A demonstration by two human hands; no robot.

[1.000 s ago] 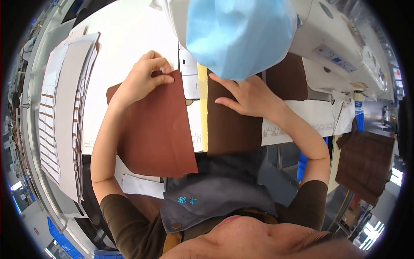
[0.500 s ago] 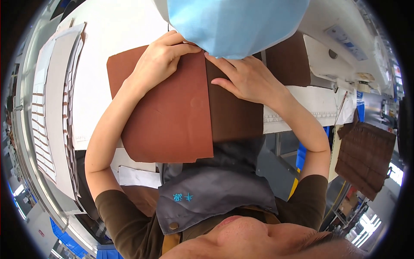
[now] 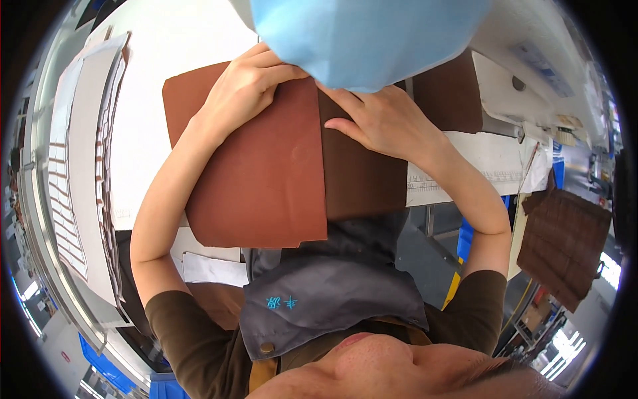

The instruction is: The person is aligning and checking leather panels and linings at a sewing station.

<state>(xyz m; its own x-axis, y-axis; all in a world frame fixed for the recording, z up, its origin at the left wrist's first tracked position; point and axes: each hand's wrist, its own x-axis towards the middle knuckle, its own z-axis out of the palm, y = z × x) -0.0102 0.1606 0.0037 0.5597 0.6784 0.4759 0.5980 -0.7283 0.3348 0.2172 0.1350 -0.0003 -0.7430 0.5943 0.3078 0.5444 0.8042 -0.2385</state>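
A reddish-brown sheet (image 3: pixel 266 166), leather-like, lies with its straight right edge over a dark brown sheet (image 3: pixel 365 179). My left hand (image 3: pixel 246 90) is on the upper part of the reddish sheet, its fingers bent and closed at the seam between the two. My right hand (image 3: pixel 382 120) rests on the dark sheet, index finger stretched toward the same seam and thumb held apart. A light blue cap-like cloth (image 3: pixel 365 40) covers the fingertips of both hands and the far end of the seam. The sheets' near edges overhang the table toward my dark apron (image 3: pixel 332 292).
A white machine body (image 3: pixel 508 86) stands at the right, beside another dark brown piece (image 3: pixel 445 93). The white table (image 3: pixel 146 133) carries ruler markings along its near edge. Stacked pale sheets (image 3: pixel 83 166) lie at the left. A brown piece (image 3: pixel 565 246) hangs at the lower right.
Both sheets have slid slightly away from me, with their near edges now a little higher. My hands keep almost the same place and pose.
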